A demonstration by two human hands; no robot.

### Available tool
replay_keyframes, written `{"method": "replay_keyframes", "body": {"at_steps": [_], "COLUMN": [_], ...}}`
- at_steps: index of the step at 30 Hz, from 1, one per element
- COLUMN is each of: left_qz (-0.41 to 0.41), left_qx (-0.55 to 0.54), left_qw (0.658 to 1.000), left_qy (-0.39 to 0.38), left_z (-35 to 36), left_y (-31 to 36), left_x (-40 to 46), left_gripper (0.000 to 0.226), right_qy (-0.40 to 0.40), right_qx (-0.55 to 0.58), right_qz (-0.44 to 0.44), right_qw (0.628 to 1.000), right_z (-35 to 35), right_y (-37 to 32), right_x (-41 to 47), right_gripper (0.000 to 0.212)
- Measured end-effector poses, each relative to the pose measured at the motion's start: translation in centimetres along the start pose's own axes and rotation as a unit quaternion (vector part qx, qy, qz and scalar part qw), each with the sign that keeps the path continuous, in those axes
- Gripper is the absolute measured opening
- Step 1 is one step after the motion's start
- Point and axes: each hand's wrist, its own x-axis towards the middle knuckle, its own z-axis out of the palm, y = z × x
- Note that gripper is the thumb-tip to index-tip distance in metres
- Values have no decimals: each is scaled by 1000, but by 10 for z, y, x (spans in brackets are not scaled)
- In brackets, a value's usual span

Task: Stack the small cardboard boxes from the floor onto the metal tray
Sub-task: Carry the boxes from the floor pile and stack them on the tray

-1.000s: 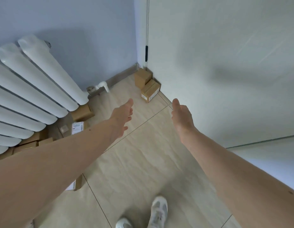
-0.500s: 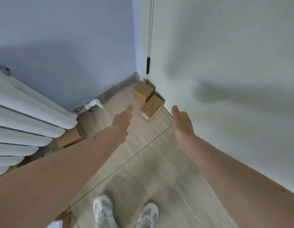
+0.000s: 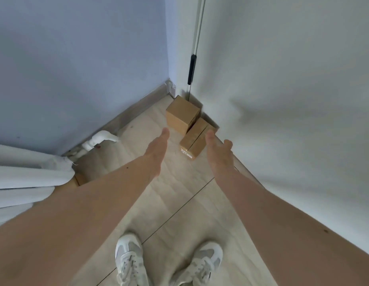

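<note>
Two small cardboard boxes lie on the floor in the corner by the door hinge: a taller cube-like box (image 3: 182, 114) at the back, and a flatter box (image 3: 195, 139) with a white label in front of it. Both arms are stretched toward them. My left hand (image 3: 156, 150) is open, fingers straight, left of the flatter box and short of it. My right hand (image 3: 218, 152) is open too, its fingertips at the flatter box's right edge; whether they touch it I cannot tell. The metal tray is out of view.
A white radiator (image 3: 24, 176) fills the left edge, with a pipe (image 3: 99, 139) running to the blue wall and another cardboard box (image 3: 81, 178) half hidden beneath it. A white door (image 3: 282, 100) stands close on the right. My white shoes (image 3: 169, 263) are on the tiled floor.
I have stepped closer to the corner; the two boxes appear larger and nearer. Both hands have advanced toward them, staying open. The boxes under the radiator have mostly slid out of view.
</note>
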Motion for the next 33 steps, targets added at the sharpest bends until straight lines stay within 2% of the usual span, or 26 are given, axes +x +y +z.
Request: {"method": "replay_keyframes", "body": {"at_steps": [5,8,14,21,27,31,33], "left_qz": [-15,2,31,20,30,36,34], "left_qx": [-6,3,19,17,31,31,19], "left_qw": [1000,1000,999,999,999,999,999], "left_qy": [-22,-25,-19,-36,-20,-19,-31], "left_z": [25,39,68,77,83,82,82], "left_y": [-33,-40,-46,-64,-64,-66,-65], "left_x": [76,118,178,207,219,225,225], "left_gripper": [73,70,65,65,61,53,41], "right_qy": [-15,-14,-12,0,7,0,-1], "right_qx": [-24,-29,18,47,74,93,101], "right_qz": [23,7,15,43,50,40,34], "right_qw": [999,999,1000,998,996,995,994], "right_z": [36,54,83,103,105,102,97], "right_y": [39,49,63,82,86,90,95], "right_x": [75,118,183,206,214,216,217], "right_gripper": [95,96,90,79,83,62,57]}}
